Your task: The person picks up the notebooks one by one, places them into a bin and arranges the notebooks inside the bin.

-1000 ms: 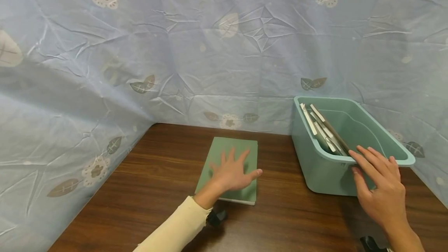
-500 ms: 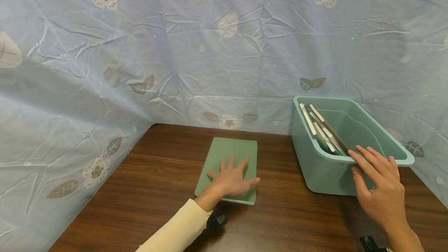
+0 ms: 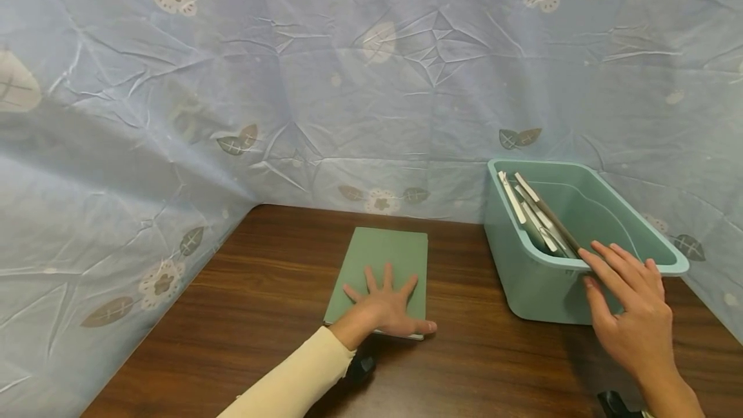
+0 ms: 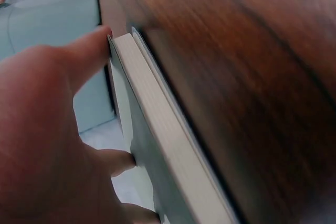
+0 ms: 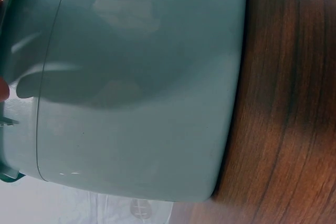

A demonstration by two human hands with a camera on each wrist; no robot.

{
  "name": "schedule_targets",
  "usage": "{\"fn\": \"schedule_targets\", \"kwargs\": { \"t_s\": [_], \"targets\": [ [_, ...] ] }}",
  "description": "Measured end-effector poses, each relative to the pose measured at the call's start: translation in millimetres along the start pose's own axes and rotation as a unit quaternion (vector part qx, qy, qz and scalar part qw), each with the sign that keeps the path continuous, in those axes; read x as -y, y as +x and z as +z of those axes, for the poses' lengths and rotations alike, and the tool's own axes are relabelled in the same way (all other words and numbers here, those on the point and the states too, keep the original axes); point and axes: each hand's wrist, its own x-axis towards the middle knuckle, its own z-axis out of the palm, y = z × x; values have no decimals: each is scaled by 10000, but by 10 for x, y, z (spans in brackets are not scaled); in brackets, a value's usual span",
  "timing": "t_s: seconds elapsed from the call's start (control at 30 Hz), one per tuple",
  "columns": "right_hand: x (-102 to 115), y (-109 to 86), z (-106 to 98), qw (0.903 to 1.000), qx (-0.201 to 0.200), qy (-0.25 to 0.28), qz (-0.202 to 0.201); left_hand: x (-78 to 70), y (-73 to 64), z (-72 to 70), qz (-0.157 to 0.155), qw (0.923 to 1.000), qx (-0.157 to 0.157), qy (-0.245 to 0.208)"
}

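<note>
A green hardcover book (image 3: 386,250) lies closed on the wooden table. My left hand (image 3: 383,311) rests on its near half, fingers spread across the cover, the thumb reaching past the right edge near the corner. From the left wrist view, pale page edges (image 4: 163,114) show between the book's covers. At the right stands a green plastic bin (image 3: 557,292). My right hand (image 3: 635,315) is at its near rim, with the fingertips over the rim and the thumb by the outer wall. In the right wrist view the bin's wall (image 5: 131,140) fills most of the picture.
Several long, thin items with white ends (image 3: 540,215) lean along the left side inside the bin. Behind the dark brown table (image 3: 249,302) hangs a pale blue curtain (image 3: 348,95) with flowers and leaves, which also covers the left side.
My left hand has slid back toward me over the book, from its middle to the near edge, fingers still spread. The right hand, bin and book stay in place.
</note>
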Motion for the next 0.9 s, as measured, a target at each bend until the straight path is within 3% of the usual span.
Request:
{"fn": "schedule_targets", "kwargs": {
  "t_s": [0.13,0.33,0.63,0.9],
  "targets": [
    [-11,-15,0,10000,15,9,16,-9,-15,-8,39,9997,74,246],
    [-23,-18,-2,10000,34,7,-22,-22,-36,-17,124,9945,206,1022],
    [-2,3,0,10000,36,5,-7,-45,-33,-37,290,9771,102,2103],
    [-3,-8,2,10000,48,74,1,-46,-20,-36,691,9637,-46,2580]
  ]
}}
